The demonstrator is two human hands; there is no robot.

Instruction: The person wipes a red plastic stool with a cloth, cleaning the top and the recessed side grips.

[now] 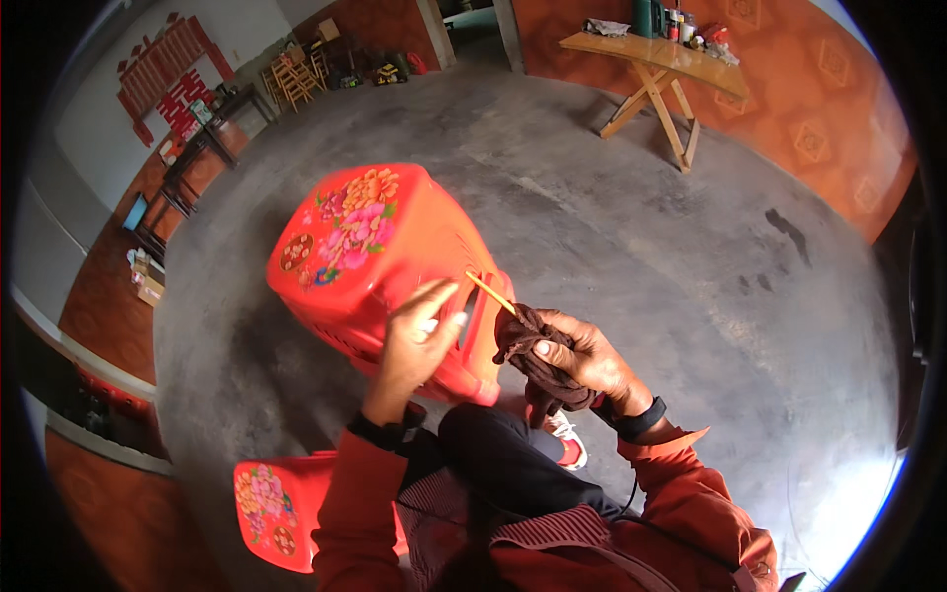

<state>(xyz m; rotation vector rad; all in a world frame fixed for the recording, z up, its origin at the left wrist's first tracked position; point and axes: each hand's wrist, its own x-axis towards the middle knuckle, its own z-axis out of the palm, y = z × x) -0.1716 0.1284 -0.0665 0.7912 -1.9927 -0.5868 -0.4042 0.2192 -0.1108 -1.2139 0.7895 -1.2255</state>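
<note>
My right hand (588, 355) grips a bunched dark brown cloth (540, 351). A thin yellow stick (490, 291) pokes out of the cloth's upper end and points up and left. My left hand (422, 337) is to the left of the stick's tip, slightly blurred, its thumb and fingers apart with nothing seen between them. Behind it stands a red plastic stool (436, 222) with a flower print on its seat and slots in its sides. The cloth's lower end hangs above my shoe.
A second red flowered stool (277, 510) is at the lower left, beside my left sleeve. A wooden folding table (651, 52) with bottles stands at the back right. Wooden stools (296, 81) are stacked at the back left, and cardboard boxes (151, 287) lie by the left wall.
</note>
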